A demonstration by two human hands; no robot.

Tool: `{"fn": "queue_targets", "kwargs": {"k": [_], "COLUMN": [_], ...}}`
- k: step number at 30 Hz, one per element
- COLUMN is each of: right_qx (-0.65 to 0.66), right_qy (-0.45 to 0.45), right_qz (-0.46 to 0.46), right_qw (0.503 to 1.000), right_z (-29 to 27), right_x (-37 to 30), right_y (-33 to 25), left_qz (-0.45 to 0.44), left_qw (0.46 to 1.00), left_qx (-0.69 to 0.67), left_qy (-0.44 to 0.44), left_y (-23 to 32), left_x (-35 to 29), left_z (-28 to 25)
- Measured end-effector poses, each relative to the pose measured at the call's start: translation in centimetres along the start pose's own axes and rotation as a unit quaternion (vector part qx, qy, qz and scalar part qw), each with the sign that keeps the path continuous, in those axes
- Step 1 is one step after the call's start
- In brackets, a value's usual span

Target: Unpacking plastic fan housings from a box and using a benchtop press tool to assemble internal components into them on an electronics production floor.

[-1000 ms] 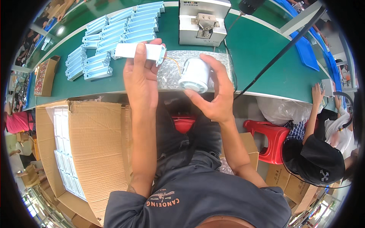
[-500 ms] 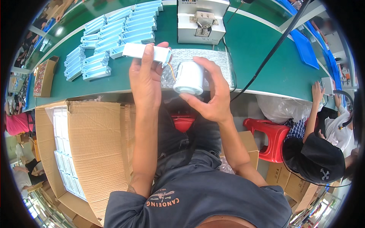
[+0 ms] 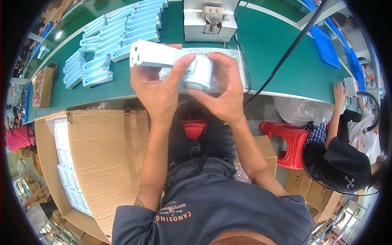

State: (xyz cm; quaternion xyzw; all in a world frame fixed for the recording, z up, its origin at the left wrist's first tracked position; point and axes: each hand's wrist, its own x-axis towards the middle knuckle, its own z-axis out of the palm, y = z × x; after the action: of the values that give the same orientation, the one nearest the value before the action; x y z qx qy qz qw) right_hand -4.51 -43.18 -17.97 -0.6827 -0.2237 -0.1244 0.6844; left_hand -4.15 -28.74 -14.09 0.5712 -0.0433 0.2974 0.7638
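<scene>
Before me, over the bench's near edge, my left hand [image 3: 161, 87] is closed on a white rectangular housing [image 3: 157, 54]. Its thumb presses where the housing meets a white cylindrical lamp head [image 3: 201, 72]. Around the other side of that cylinder my right hand [image 3: 226, 83] curls, thumb low and fingers at the top rim. The two white parts touch, or nearly so; the joint is partly hidden by my left thumb. No wire shows between them now.
Several rows of light-blue housings [image 3: 122, 34] lie on the green bench [image 3: 269, 45], far left. Behind my hands stands a white machine [image 3: 210, 24] with a metal fixture. A cardboard box [image 3: 98, 163] is at my left, a red stool [image 3: 288, 143] and a co-worker [image 3: 339, 163] at right.
The housing has swung round and come up against the cylinder, hiding the wire between them. My left thumb has shifted right onto the joint.
</scene>
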Motion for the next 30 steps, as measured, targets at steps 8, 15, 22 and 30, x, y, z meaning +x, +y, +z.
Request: {"fn": "queue_targets", "kwargs": {"k": [8,15,22,30], "right_qx": [0.013,-0.001,-0.042,0.026], "right_qy": [0.012,0.008,-0.016,-0.015], "right_qz": [0.010,0.015,0.013,0.056], "right_qw": [1.000,1.000,0.999,0.998], "right_z": [0.2,0.1,0.1,-0.3], "right_x": [-0.4,-0.5,-0.5,-0.4], "right_y": [0.3,0.0,0.6,-0.1], "left_qz": [-0.009,0.006,-0.008,-0.001], "left_qw": [1.000,1.000,0.999,1.000], "left_qx": [0.011,0.018,0.006,-0.005], "left_qy": [0.010,0.009,0.038,0.017], "left_y": [0.1,-0.3,-0.3,-0.4], "left_x": [-0.4,-0.6,-1.2,-1.1], "left_z": [-0.1,-0.2,0.3,0.4]}}
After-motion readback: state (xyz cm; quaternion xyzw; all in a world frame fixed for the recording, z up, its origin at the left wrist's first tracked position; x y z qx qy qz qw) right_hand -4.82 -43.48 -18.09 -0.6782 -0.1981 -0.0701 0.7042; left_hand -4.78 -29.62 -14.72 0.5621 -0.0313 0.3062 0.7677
